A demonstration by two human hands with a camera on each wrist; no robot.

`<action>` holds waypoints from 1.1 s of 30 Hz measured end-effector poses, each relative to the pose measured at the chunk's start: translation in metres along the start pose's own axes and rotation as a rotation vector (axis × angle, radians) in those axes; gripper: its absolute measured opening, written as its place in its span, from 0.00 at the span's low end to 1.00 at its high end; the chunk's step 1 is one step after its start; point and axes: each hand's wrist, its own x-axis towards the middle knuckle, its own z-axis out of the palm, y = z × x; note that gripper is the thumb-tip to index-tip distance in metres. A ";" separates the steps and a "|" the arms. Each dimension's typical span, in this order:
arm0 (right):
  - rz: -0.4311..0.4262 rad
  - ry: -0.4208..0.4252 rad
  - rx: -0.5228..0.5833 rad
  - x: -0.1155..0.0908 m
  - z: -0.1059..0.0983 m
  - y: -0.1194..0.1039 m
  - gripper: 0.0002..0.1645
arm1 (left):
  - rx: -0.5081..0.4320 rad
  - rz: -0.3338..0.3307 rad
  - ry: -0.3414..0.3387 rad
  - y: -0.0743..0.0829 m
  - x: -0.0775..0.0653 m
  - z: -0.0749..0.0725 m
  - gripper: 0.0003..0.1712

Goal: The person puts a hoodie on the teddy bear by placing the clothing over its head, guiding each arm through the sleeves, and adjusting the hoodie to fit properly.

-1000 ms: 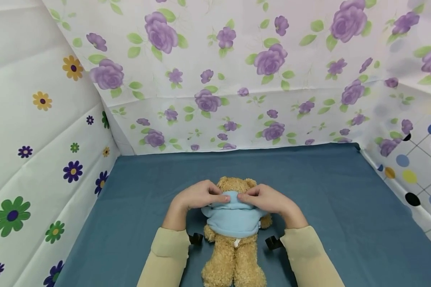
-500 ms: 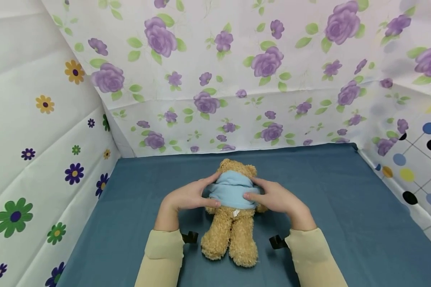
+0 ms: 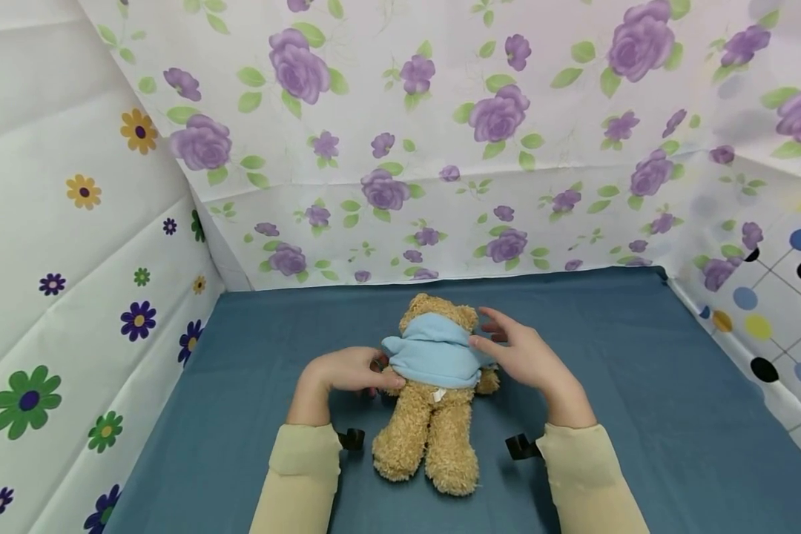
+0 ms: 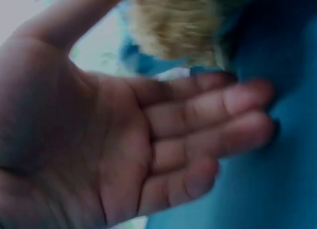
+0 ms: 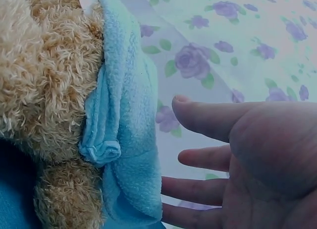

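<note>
A tan plush teddy bear [image 3: 410, 426] lies on the blue cloth, its legs toward me and its face not visible. It wears a light-blue hooded top [image 3: 434, 360], and a small white tag [image 3: 438, 395] sticks out below the hem. My left hand [image 3: 350, 369] is at the bear's left-side arm, its thumb over the fur. In the left wrist view its fingers [image 4: 198, 107] are loosely extended, with blurred fur beyond them; whether they touch it I cannot tell. Beside the top's right shoulder, my right hand [image 3: 523, 356] holds nothing, fingers spread and nearly straight.
Blue cloth [image 3: 274, 326] covers the work surface. A white sheet with purple roses [image 3: 385, 189] rises behind it, a flower-print sheet [image 3: 80, 297] stands at left, and a dotted sheet [image 3: 781, 319] at right. Each wrist bears a small black camera mount [image 3: 523, 447].
The bear has shifted away from me, and its top looks flatter. My hands have let go of the top's upper part; the left moved down beside an arm, the right outward.
</note>
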 end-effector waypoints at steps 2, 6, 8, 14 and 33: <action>-0.004 0.000 -0.002 0.000 -0.001 0.000 0.48 | -0.005 0.028 -0.038 -0.002 0.006 0.003 0.29; -0.005 0.008 -0.002 0.000 -0.002 0.002 0.47 | -0.058 0.082 -0.065 -0.004 0.015 0.009 0.24; -0.004 0.013 -0.002 0.001 -0.002 0.003 0.47 | -0.111 0.099 -0.061 -0.005 0.019 0.012 0.24; 0.010 0.047 0.028 0.001 -0.006 0.005 0.44 | -0.295 0.133 -0.007 0.003 0.024 0.015 0.24; 0.025 0.131 0.024 -0.003 -0.018 0.007 0.43 | -0.287 0.149 0.417 0.053 -0.020 0.003 0.23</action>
